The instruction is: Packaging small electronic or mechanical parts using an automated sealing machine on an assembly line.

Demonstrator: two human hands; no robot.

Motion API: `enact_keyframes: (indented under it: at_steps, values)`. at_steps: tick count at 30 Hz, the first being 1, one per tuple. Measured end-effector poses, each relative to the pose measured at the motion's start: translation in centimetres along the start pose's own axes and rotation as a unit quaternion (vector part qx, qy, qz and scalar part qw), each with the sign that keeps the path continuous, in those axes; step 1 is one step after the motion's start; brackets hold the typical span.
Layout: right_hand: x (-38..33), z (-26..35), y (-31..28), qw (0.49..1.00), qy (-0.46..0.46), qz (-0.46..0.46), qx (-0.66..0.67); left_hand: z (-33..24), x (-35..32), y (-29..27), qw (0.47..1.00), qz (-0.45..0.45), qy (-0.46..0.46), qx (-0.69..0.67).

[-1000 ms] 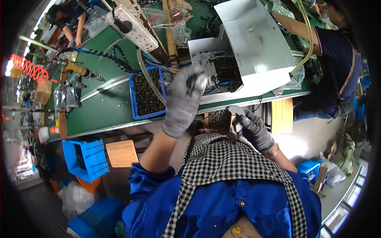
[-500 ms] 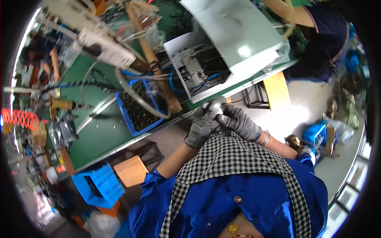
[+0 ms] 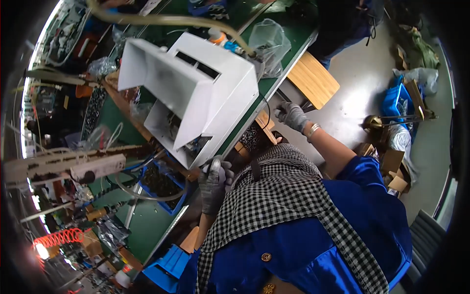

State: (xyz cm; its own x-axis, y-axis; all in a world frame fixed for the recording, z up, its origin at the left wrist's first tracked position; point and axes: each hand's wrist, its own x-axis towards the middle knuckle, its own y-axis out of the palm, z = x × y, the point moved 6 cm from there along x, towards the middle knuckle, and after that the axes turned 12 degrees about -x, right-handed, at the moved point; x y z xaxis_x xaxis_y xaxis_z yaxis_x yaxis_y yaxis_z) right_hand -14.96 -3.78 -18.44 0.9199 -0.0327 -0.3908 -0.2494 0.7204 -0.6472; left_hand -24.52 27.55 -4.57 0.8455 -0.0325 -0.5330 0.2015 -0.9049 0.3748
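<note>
My left hand (image 3: 213, 188), in a grey knit glove, is by the green bench's front edge, just below the near corner of a white metal housing (image 3: 230, 105). Its fingers are curled in; what they hold, if anything, I cannot make out. My right hand (image 3: 293, 117), gloved the same way, reaches forward to the right beside a wooden-topped stool (image 3: 313, 81). Its fingers are loosely bent and apart, and nothing shows in them. Between the hands, at the bench edge, is a container of small dark parts (image 3: 250, 138) next to a wooden piece (image 3: 266, 126).
A blue tray of dark parts (image 3: 164, 183) sits on the green bench (image 3: 147, 225). A pale hose (image 3: 166, 20) arches above the housing. A clear plastic bag (image 3: 269, 44) lies behind it. Another person (image 3: 342, 24) stands at far right. A blue bin (image 3: 169, 267) is at lower left.
My hands, together before my apron, have come apart: left toward the bench edge, right outward to the stool. The view has turned, and the white housing's panels show from another side.
</note>
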Motion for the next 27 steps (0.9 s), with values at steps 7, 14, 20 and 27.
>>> enact_keyframes:
  at_steps: [7, 14, 20, 27]
  values:
    - [6.3, 2.7, -1.5, 0.991, -0.110, -0.049, -0.056, 1.1, -0.3, 2.9, 0.997, -0.065, -0.013, 0.028]
    - [11.7, 2.1, -0.9, 0.987, -0.147, 0.009, -0.069, 2.0, -0.4, 5.7, 0.984, -0.165, -0.067, 0.026]
    - [11.3, 3.5, -2.4, 0.982, -0.131, 0.056, -0.124, 3.0, -1.1, 7.0, 0.973, -0.217, -0.075, 0.021]
    - [12.6, 1.7, -0.7, 0.976, -0.189, -0.001, -0.111, 4.9, -1.3, 4.3, 0.975, -0.217, -0.048, 0.006]
